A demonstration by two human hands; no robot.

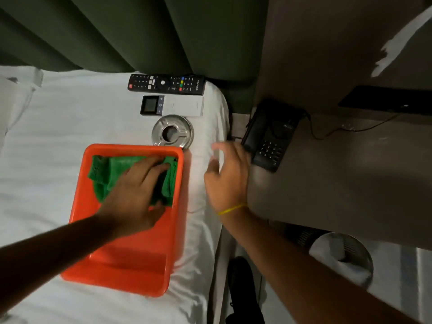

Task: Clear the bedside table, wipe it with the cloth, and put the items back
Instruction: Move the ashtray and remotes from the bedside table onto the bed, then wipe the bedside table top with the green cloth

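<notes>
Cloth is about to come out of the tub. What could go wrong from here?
1. The corded phone is on the bedside table; wiping round it may snag its cable.
2. The metal ashtray touches the orange tub on soft bedding; a nudge from the left hand lifting the green cloth could tip it.
3. The right hand hovers open and may bump the phone.

The cloth lies in the tub on the bed (telephone on the table, right).
</notes>
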